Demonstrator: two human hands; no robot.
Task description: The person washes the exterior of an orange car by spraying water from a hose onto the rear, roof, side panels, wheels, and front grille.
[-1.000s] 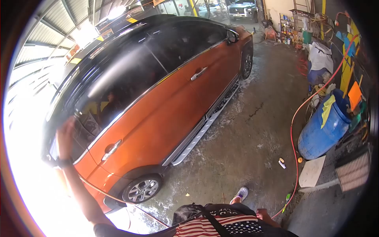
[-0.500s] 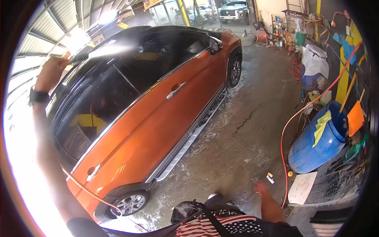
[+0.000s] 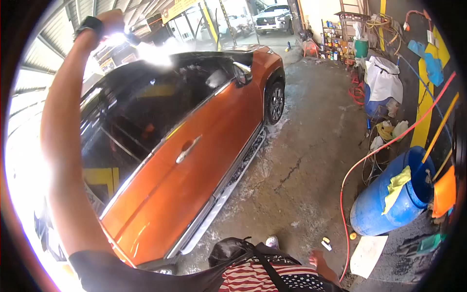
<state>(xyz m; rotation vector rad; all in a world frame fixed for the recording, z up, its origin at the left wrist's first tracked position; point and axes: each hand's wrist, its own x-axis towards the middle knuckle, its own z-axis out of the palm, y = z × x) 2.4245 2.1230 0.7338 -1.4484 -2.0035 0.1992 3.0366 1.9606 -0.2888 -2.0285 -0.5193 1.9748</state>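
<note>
My left hand (image 3: 113,22) is raised high at the upper left, wearing a dark wrist strap. Its fingers are wrapped round a spray gun (image 3: 131,38), mostly hidden by glare and the hand. White spray (image 3: 156,52) bursts from the tip over the roof of an orange car (image 3: 194,155). The car's dark side windows (image 3: 151,107) look wet. My right hand (image 3: 318,260) hangs low beside my body, holding nothing, with its fingers loosely apart. Part of a thin hose (image 3: 116,247) shows below my left arm.
A red hose (image 3: 342,204) runs along the floor and up to the right. Near it stand a tilted blue barrel (image 3: 377,207) with a yellow cloth (image 3: 397,190), and a white board (image 3: 368,255). Shelved bottles (image 3: 333,39) and a white car (image 3: 272,19) are farther back.
My left hand has risen and moved right with the spray gun, and the spray has shifted toward the car's front. The view has moved forward along the car. My right hand has swung lower.
</note>
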